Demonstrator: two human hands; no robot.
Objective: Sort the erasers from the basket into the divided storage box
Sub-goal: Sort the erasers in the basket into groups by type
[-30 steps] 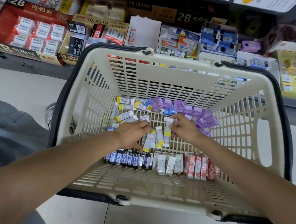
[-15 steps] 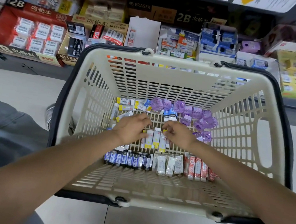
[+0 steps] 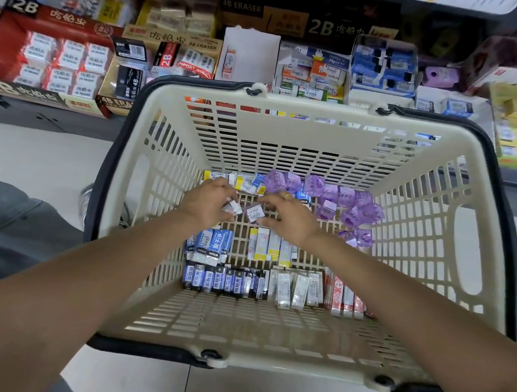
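Both hands moved farther in basket [image 3: 289,129], left hand [image 3: 208,205], right hand [image 3: 287,214] pinching erasers [image 3: 254,212]

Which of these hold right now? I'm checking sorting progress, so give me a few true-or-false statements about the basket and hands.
1. Both hands are inside the basket. True.
2. The left hand holds a small wrapped eraser. True.
3. The purple erasers lie along the basket's near wall. False: they sit at the far right of the floor.
4. The right hand rests on the basket rim. False: it pinches an eraser over the floor.
5. A row of dark blue erasers stands near the front. True.
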